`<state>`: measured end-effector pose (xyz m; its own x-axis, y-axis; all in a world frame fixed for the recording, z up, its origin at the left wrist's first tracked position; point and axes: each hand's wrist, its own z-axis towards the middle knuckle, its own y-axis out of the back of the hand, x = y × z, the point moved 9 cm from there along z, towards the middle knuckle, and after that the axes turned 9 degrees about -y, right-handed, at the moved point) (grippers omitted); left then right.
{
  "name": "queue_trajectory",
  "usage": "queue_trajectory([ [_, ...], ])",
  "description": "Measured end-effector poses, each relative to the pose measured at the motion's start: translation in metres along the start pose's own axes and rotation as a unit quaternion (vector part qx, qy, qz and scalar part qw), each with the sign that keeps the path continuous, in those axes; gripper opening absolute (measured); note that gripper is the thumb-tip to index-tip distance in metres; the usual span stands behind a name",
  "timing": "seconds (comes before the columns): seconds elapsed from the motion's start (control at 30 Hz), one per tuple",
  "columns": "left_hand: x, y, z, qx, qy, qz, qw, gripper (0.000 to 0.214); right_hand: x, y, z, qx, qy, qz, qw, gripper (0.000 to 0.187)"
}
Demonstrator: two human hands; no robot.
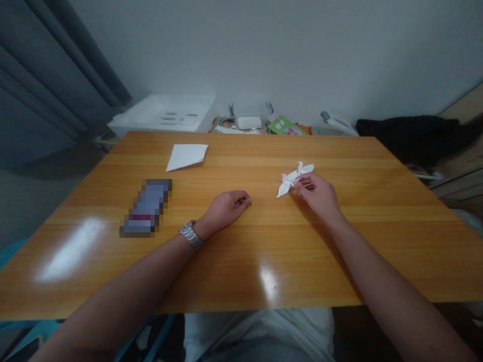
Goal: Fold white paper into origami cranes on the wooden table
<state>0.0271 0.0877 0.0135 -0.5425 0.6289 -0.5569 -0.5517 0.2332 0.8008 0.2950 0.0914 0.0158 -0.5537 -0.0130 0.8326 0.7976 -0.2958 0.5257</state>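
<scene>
White folded paper cranes, two as far as I can make out, are close together right of the table's middle. My right hand (320,195) pinches the nearer paper crane (287,183) between thumb and fingertips, which cover part of it. Just behind it, the other paper crane (305,169) reaches toward the upper right; whether the two are joined I cannot tell. My left hand (228,205), with a metal watch (191,235) at its wrist, rests on the wooden table (241,266). Its fingers are curled closed and nothing shows in them.
A white sheet of paper (186,156) lies at the table's back left. A pixelated phone-like object (146,207) is left of my left hand. Beyond the far edge are a white plastic basin (166,113), a green packet (285,125) and dark cloth (411,131).
</scene>
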Motion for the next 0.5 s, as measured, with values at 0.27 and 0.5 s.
queue_trajectory([
  [0.27, 0.0005, -0.001, 0.0002, -0.006, -0.006, -0.001, 1.0, 0.028, -0.0037, -0.0064, 0.0, 0.009, -0.017, 0.031, 0.999, 0.03],
  [0.5, -0.0001, -0.0008, 0.0004, -0.001, -0.002, 0.0, 1.0, 0.029, -0.0047, -0.0074, 0.0004, 0.001, -0.005, 0.026, 1.0, 0.03],
])
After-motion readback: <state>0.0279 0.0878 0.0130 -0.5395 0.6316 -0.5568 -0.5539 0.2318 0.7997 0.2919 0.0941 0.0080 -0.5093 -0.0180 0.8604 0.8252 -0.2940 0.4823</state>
